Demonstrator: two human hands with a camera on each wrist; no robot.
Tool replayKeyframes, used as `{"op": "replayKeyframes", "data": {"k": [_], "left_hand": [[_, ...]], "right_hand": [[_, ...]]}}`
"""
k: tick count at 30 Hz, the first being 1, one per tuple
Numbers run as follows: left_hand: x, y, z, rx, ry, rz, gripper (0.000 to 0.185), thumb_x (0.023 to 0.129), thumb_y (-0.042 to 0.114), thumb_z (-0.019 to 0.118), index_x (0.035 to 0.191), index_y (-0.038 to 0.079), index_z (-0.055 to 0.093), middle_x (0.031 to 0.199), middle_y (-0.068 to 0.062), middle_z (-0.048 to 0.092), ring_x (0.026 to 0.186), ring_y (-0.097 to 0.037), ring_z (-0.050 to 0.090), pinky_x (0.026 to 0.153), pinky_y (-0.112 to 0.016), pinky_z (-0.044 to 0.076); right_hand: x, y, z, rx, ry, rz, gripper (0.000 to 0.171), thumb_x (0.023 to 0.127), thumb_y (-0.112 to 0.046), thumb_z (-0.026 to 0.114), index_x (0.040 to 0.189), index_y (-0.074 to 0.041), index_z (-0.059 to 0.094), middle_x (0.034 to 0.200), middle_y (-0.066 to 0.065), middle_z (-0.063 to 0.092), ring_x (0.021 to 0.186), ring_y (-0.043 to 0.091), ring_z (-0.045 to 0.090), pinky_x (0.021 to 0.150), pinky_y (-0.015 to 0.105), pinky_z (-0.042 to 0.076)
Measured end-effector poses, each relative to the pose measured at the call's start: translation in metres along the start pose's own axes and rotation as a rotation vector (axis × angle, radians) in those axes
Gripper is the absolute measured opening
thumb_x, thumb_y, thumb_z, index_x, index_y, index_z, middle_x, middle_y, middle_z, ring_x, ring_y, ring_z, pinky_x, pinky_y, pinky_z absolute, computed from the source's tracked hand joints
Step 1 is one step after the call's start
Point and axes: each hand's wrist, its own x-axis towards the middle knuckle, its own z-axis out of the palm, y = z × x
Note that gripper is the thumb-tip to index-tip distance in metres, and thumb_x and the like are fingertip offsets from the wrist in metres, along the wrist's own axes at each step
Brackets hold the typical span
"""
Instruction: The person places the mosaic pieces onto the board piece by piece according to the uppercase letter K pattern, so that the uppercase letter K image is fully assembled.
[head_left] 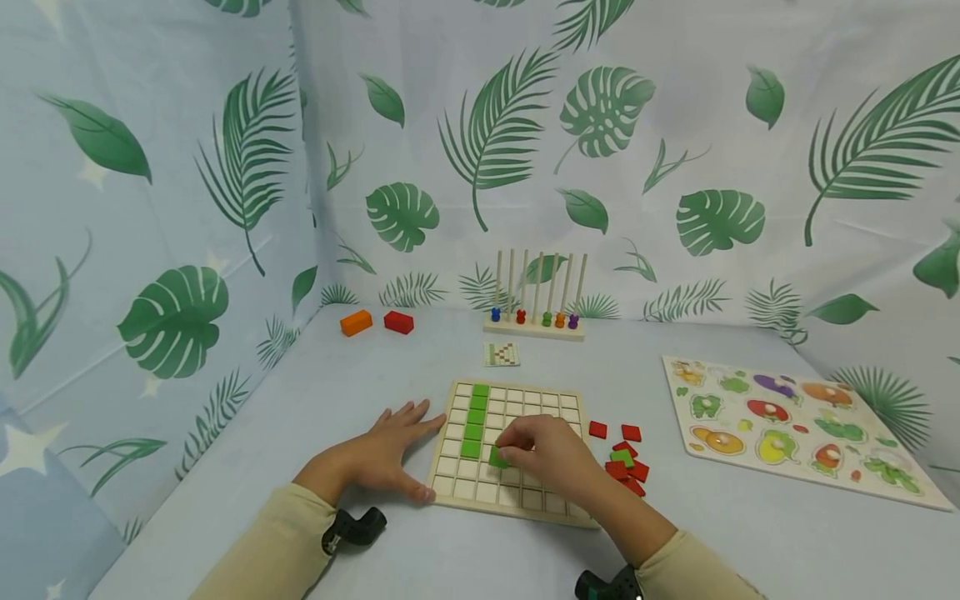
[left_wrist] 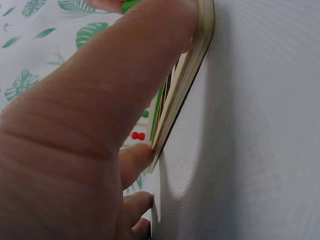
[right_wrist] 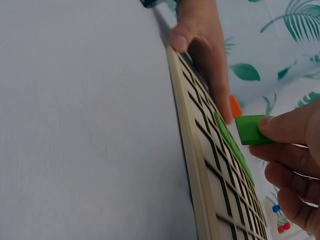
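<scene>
Five green tiles (one held)

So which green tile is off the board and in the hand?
The green tile pinched by the right hand, just right of the green column lying in the board.

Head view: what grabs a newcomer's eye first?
The wooden grid board at table centre, with a column of green tiles near its left side. The right hand pinches a green tile over the board, while the left hand rests flat against its left edge. A pile of red tiles lies just right of the board, and a colourful puzzle board farther right.
</scene>
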Motion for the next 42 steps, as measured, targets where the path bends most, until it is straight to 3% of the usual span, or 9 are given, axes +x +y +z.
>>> {"op": "replayKeyframes", "data": {"k": [7, 20, 23, 27, 31, 42], "left_hand": [[0.000, 0.000, -0.001, 0.011, -0.004, 0.015, 0.116, 0.069, 0.069, 0.082, 0.163, 0.026, 0.029, 0.170, -0.009, 0.011, 0.155, -0.031, 0.002, 0.121, -0.054, -0.002], [0.000, 0.002, -0.002, 0.030, -0.012, -0.010, 0.115, 0.069, 0.071, 0.082, 0.163, 0.032, 0.029, 0.170, -0.004, 0.012, 0.155, -0.027, 0.002, 0.122, -0.052, -0.001], [0.000, 0.002, -0.002, 0.025, -0.010, -0.013, 0.115, 0.068, 0.070, 0.082, 0.163, 0.032, 0.029, 0.170, -0.004, 0.012, 0.155, -0.027, 0.002, 0.122, -0.052, -0.001], [0.000, 0.002, -0.002, 0.024, -0.009, -0.014, 0.115, 0.068, 0.070, 0.082, 0.162, 0.031, 0.029, 0.170, -0.004, 0.012, 0.155, -0.027, 0.002, 0.122, -0.052, -0.001], [0.000, 0.002, -0.002, 0.019, -0.008, -0.005, 0.114, 0.069, 0.069, 0.082, 0.162, 0.030, 0.030, 0.170, -0.006, 0.012, 0.155, -0.029, 0.003, 0.122, -0.053, -0.001], [-0.002, 0.001, -0.002, 0.018, -0.008, -0.018, 0.115, 0.068, 0.071, 0.082, 0.163, 0.031, 0.029, 0.170, -0.004, 0.013, 0.155, -0.027, 0.003, 0.122, -0.051, 0.000]], "right_hand": [[0.013, -0.010, 0.021, -0.019, -0.030, -0.033, 0.005, 0.093, -0.016, 0.077, 0.089, -0.018, 0.075, 0.079, -0.016, 0.064, 0.072, 0.006, 0.058, 0.065, 0.026, 0.051], [0.016, -0.016, 0.036, -0.036, -0.054, -0.026, 0.005, 0.093, -0.017, 0.076, 0.089, -0.019, 0.075, 0.075, -0.017, 0.062, 0.067, 0.005, 0.055, 0.060, 0.026, 0.048], [0.015, -0.015, 0.037, -0.073, -0.044, -0.041, 0.001, 0.092, -0.018, 0.078, 0.092, -0.018, 0.077, 0.080, -0.016, 0.062, 0.069, 0.004, 0.055, 0.061, 0.025, 0.048], [0.015, -0.014, 0.038, -0.200, -0.037, -0.110, 0.009, 0.088, -0.021, 0.082, 0.095, -0.017, 0.081, 0.085, -0.013, 0.060, 0.073, 0.003, 0.054, 0.063, 0.024, 0.049], [0.015, -0.014, 0.039, -0.297, -0.039, -0.187, 0.005, 0.088, -0.023, 0.082, 0.089, -0.018, 0.083, 0.081, -0.015, 0.058, 0.072, 0.002, 0.051, 0.062, 0.023, 0.048], [0.014, -0.013, 0.040, -0.302, -0.036, -0.207, 0.007, 0.089, -0.023, 0.081, 0.084, -0.019, 0.082, 0.077, -0.018, 0.059, 0.070, 0.000, 0.052, 0.063, 0.025, 0.049]]}}
